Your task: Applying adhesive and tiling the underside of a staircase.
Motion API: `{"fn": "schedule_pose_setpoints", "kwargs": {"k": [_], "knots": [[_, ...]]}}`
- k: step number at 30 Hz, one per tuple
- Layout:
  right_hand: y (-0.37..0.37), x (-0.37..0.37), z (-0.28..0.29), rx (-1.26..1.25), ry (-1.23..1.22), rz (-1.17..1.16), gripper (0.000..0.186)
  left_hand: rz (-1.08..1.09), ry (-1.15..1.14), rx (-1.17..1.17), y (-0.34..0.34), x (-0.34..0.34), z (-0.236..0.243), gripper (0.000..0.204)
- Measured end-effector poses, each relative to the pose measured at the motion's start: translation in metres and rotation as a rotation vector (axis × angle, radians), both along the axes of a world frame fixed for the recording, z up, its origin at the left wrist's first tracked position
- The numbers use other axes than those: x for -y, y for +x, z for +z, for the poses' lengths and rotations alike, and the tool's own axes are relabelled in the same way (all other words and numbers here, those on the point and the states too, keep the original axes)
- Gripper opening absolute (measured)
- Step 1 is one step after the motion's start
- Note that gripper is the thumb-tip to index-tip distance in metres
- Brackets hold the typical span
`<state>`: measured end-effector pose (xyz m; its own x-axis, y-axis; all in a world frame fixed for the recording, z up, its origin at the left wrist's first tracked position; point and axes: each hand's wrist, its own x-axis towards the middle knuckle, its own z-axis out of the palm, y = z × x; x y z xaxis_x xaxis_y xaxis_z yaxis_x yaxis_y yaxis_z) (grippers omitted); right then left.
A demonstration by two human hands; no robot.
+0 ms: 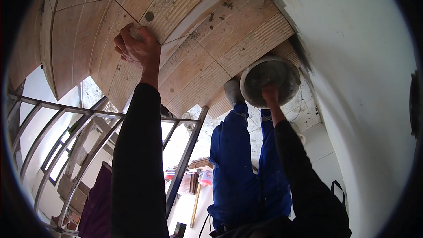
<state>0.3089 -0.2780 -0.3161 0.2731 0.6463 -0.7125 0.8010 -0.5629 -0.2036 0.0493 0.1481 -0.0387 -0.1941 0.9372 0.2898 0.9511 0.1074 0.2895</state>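
Note:
My left hand [137, 47] is on the wood-look tiled steps [246, 26] at upper middle, fingers curled down at a tile edge; what lies under them I cannot make out. Grey blobs and specks dot the tiles, which have ridged strips along their edges. My right hand [270, 91] reaches into a round grey, stained bucket [289, 74] at the right, its fingers hidden inside. The bucket is beside my legs in blue trousers [233, 154] and a grey boot [231, 90].
A metal railing [186, 152] runs along the left and below the steps, with a purple cloth [94, 205] by it. A pale wall [365, 83] rises on the right. Further down are speckled floor tiles [313, 110], a window [59, 154] and various small items [205, 177].

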Motion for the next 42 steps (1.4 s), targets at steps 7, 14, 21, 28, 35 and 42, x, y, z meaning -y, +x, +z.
{"fn": "schedule_pose_setpoints", "kwargs": {"k": [7, 14, 21, 28, 35, 42], "knots": [[-0.058, 0.027, 0.062, -0.194, 0.069, -0.527, 0.02, 0.001, 0.0, -0.005, 0.007, 0.001, -0.001, 0.038], [-0.09, -0.007, 0.078, -0.007, 0.282, -0.497, 0.019, -0.001, 0.025, -0.066, -0.02, -0.002, 0.011, 0.038], [-0.091, 0.012, 0.078, -0.111, 0.26, -0.523, 0.014, -0.042, 0.07, -0.117, -0.028, -0.003, 0.01, 0.035], [-0.064, 0.013, 0.085, -0.236, 0.071, -0.458, 0.026, -0.03, 0.063, -0.061, -0.013, -0.003, 0.009, 0.038], [-0.05, -0.037, 0.226, -0.051, 0.564, -0.451, 0.034, -0.007, 0.051, -0.077, -0.03, -0.005, 0.024, 0.039], [0.003, -0.149, 0.326, -0.517, 0.61, -0.934, 0.031, -0.019, 0.036, -0.018, -0.022, -0.004, 0.025, 0.04]]}}
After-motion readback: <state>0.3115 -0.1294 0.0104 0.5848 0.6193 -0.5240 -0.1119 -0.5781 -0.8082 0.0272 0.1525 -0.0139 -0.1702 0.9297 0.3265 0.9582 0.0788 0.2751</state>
